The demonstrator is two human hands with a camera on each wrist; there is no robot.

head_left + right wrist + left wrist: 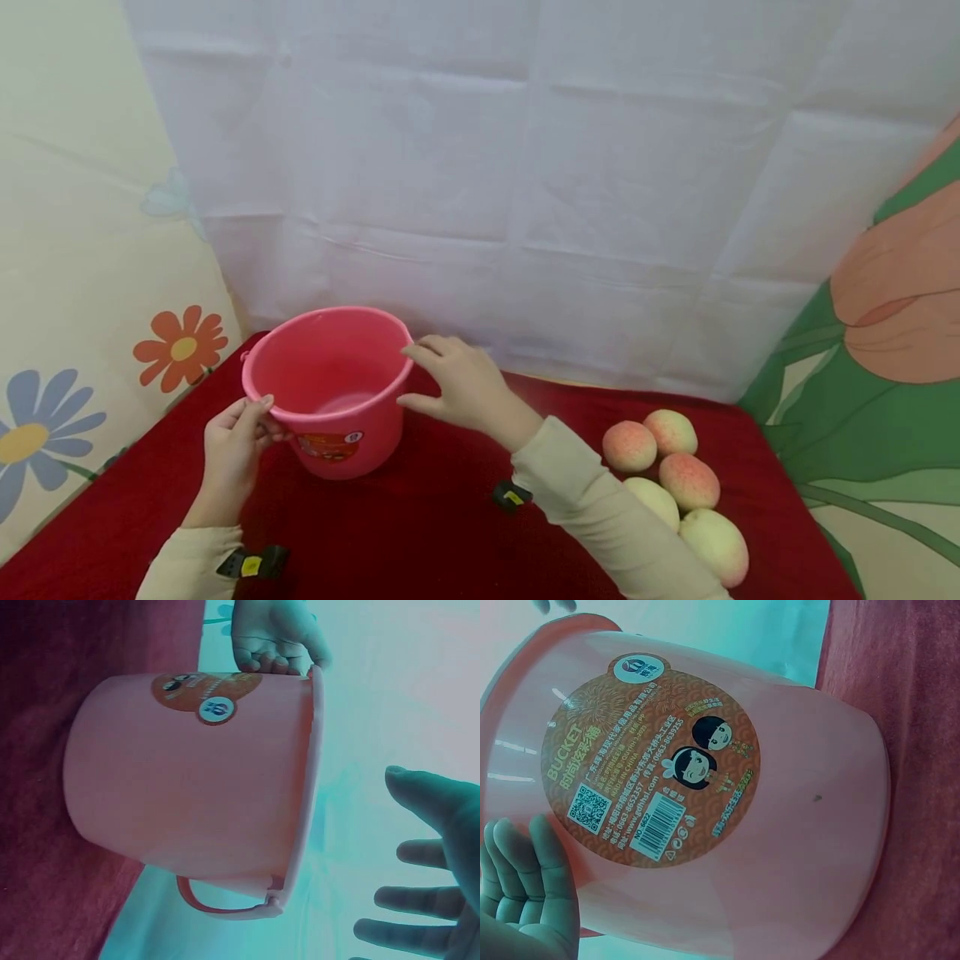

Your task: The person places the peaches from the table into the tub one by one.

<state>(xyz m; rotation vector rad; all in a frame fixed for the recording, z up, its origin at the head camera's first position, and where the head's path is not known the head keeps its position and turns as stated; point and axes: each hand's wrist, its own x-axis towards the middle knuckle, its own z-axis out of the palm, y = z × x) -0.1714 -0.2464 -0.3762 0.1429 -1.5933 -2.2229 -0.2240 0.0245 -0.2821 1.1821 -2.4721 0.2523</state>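
A pink plastic bucket (382, 429) stands upright on red cloth, its mouth facing up and no contents visible. My left hand (228, 450) holds its near left rim, thumb over the edge and fingers below outside. In the left wrist view, that hand (529, 900) is beside the round printed label (652, 761). My right hand (472, 383) is by the right rim with fingers extended. The right wrist view shows this hand (457, 877) spread and apart from the bucket. A handle (225, 910) hangs against the bucket's side there.
Several peaches (690, 481), some reddish and some pale, lie grouped on the right of the red cloth (435, 533), beside my right forearm. A white sheet (480, 167) hangs behind. Flower-patterned cloths flank both sides. A black strap (255, 564) is at my left wrist.
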